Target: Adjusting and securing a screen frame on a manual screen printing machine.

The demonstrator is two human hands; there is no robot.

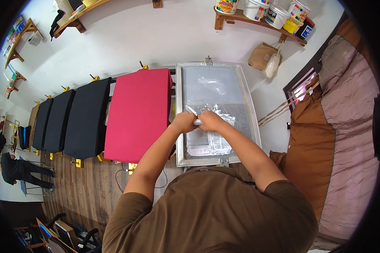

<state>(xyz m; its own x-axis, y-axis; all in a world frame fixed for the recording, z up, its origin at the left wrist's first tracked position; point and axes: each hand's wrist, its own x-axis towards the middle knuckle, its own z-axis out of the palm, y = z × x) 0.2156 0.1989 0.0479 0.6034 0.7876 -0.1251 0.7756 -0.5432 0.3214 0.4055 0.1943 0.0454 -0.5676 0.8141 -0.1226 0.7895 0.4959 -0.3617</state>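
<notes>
Our brown shirt (211,206) is closest. We curl our left hand's (183,122) and right hand's (212,121) fingers (204,117) snugly round a shiny silver scraper (191,111), over a white-smeared printing screen (213,86). The scraper slants lengthwise, far left to near right; our hands hide some.

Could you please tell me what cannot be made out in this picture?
In the head view:
- Full shape of the silvery, elongated tool: covered by the left hand and right hand.
- Anything beneath the pale-framed, rectangular mesh screen: covered by it.
- Distant, dark-clothed person: hands too small.
</notes>
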